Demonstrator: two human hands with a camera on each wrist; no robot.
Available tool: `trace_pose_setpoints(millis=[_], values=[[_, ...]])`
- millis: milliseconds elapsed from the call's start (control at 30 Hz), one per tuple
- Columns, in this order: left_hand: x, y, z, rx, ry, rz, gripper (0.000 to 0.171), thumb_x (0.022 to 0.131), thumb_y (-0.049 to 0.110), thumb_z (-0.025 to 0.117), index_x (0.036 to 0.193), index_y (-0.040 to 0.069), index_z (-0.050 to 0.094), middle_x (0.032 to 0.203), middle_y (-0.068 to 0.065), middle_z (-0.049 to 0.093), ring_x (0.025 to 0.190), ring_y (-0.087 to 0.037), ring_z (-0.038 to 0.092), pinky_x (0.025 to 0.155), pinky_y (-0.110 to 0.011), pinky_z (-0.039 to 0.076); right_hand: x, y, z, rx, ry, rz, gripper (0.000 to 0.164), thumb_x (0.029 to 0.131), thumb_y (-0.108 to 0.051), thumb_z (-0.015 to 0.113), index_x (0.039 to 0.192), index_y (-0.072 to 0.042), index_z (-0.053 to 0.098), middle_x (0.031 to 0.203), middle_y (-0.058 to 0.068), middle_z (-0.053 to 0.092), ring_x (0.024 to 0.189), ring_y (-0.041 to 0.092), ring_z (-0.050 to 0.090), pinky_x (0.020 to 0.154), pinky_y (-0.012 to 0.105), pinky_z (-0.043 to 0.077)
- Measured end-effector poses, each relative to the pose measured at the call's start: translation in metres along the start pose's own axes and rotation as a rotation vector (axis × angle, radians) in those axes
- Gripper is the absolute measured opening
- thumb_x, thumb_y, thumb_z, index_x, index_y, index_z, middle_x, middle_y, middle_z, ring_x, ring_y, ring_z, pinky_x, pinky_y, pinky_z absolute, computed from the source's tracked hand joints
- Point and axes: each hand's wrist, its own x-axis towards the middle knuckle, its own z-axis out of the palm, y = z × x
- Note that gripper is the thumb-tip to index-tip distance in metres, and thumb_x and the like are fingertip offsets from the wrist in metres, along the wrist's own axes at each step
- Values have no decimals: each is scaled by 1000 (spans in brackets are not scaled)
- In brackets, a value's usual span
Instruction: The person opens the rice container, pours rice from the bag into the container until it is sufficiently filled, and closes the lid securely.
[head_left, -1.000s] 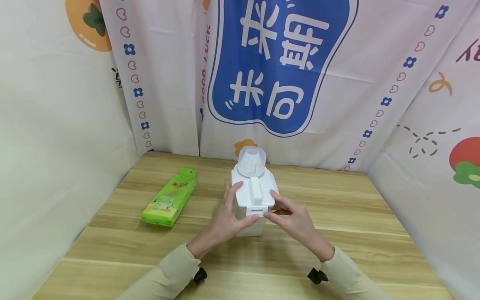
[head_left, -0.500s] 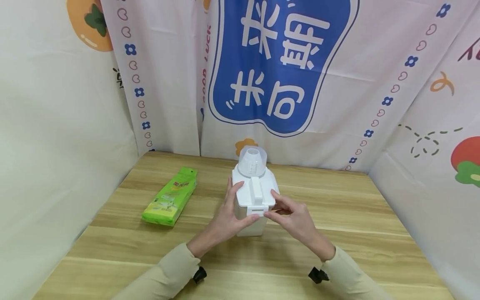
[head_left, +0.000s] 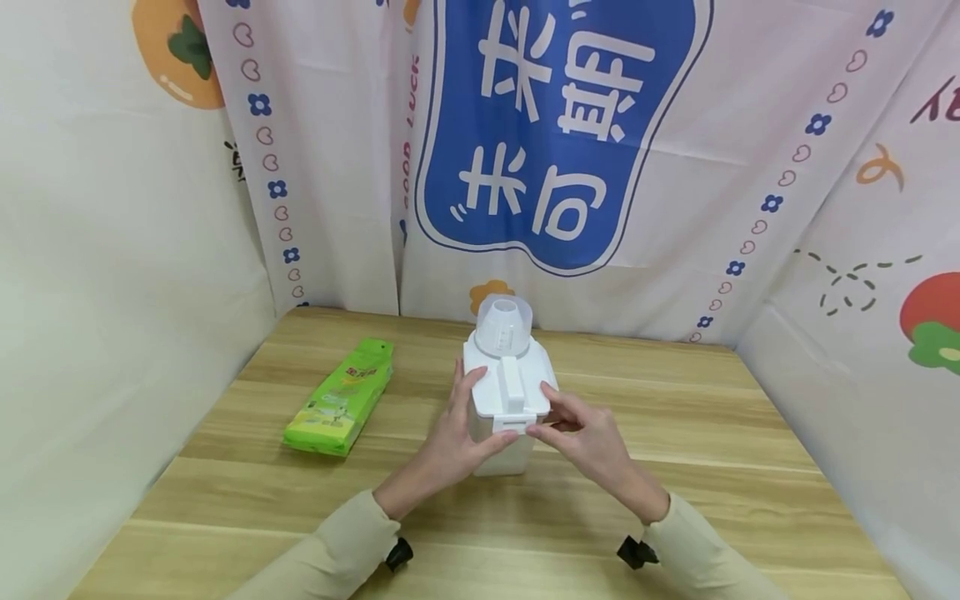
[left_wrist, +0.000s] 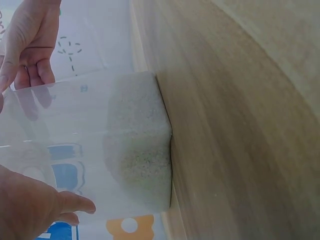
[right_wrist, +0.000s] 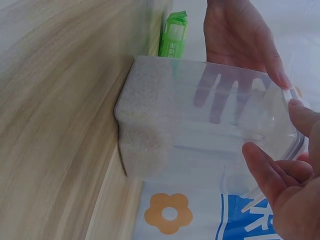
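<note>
A translucent storage container [left_wrist: 140, 115] stands upright on the table, its lower part filled with small white grains that look like rice. In the head view its white lid [head_left: 487, 385] is on, with a raised handle and a front latch [head_left: 514, 424]. A clear measuring cup [head_left: 504, 327] sits on the lid's far end. My left hand [head_left: 448, 442] holds the container's left side, thumb at the latch and fingers spread along the wall. From the right, my right hand [head_left: 597, 439] grips the lid's front corner, its thumb also at the latch.
A green and yellow packet [head_left: 341, 404] lies on the wooden table [head_left: 675, 483] to the left of the container. Printed cloth [head_left: 352, 167] hangs behind the table's back edge, with more cloth along both sides.
</note>
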Motion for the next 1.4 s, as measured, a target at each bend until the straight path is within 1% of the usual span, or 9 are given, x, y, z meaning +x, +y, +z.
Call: trace_pose_setpoints(millis=[167, 267, 433, 533, 733, 867, 1033, 1267, 1400], values=[[-2, -1, 1, 1, 11, 15, 92, 83, 35, 78, 152, 26, 18, 163, -19, -13, 150, -43, 6, 112, -67, 22, -1, 2, 1, 19, 2, -20, 58, 70, 5, 82, 123, 10, 60, 84, 15, 75, 67, 20, 72, 57, 20, 56], [-2, -1, 0, -1, 16, 24, 91, 84, 35, 78, 152, 25, 19, 163, -19, -13, 150, -44, 6, 111, -68, 22, -1, 3, 2, 5, 9, -29, 58, 68, 7, 83, 122, 11, 61, 83, 16, 74, 66, 20, 72, 56, 19, 56], [-2, -2, 0, 6, 16, 31, 90, 84, 35, 78, 151, 25, 19, 163, -17, -14, 150, -42, 5, 112, -67, 21, -2, 6, 4, -14, 17, -28, 59, 65, 10, 83, 119, 14, 61, 80, 17, 74, 63, 22, 71, 54, 20, 56], [-2, -3, 0, 9, 17, 36, 90, 83, 33, 78, 151, 24, 20, 163, -16, -14, 151, -40, 4, 113, -65, 21, -2, 6, 5, -17, 15, -28, 58, 66, 10, 83, 119, 14, 61, 79, 17, 73, 64, 20, 71, 55, 19, 55], [-3, -2, 1, 25, 17, 11, 88, 85, 33, 77, 151, 25, 21, 164, -13, -13, 151, -37, 4, 114, -64, 21, -3, 4, 5, -34, 27, -30, 55, 70, 4, 83, 122, 7, 63, 81, 12, 75, 65, 15, 71, 56, 16, 55], [-2, -2, 1, 28, 21, 19, 86, 85, 32, 77, 150, 25, 21, 164, -12, -12, 152, -36, 4, 114, -63, 21, -1, 2, 6, -42, 37, -35, 54, 71, 3, 83, 121, 8, 63, 81, 12, 75, 65, 15, 71, 56, 17, 55], [-2, -3, 0, 31, 32, 33, 86, 85, 33, 77, 150, 24, 22, 164, -14, -11, 151, -38, 4, 113, -65, 21, 0, 1, 5, -20, 28, -29, 53, 72, 4, 82, 121, 8, 63, 82, 13, 75, 65, 17, 72, 56, 17, 55], [-1, -2, -2, 14, 36, 12, 86, 82, 35, 79, 149, 27, 26, 165, -12, -7, 152, -37, 5, 112, -68, 20, -1, 5, 1, -3, 5, -6, 56, 71, 5, 82, 123, 8, 62, 85, 13, 75, 66, 16, 71, 57, 17, 56], [-1, -2, -3, -35, 37, -12, 83, 80, 35, 81, 147, 30, 31, 166, -12, -2, 151, -37, 10, 112, -69, 22, -1, 7, -6, -21, -18, -7, 51, 72, 6, 81, 120, 8, 65, 90, 15, 75, 69, 18, 72, 60, 21, 57]])
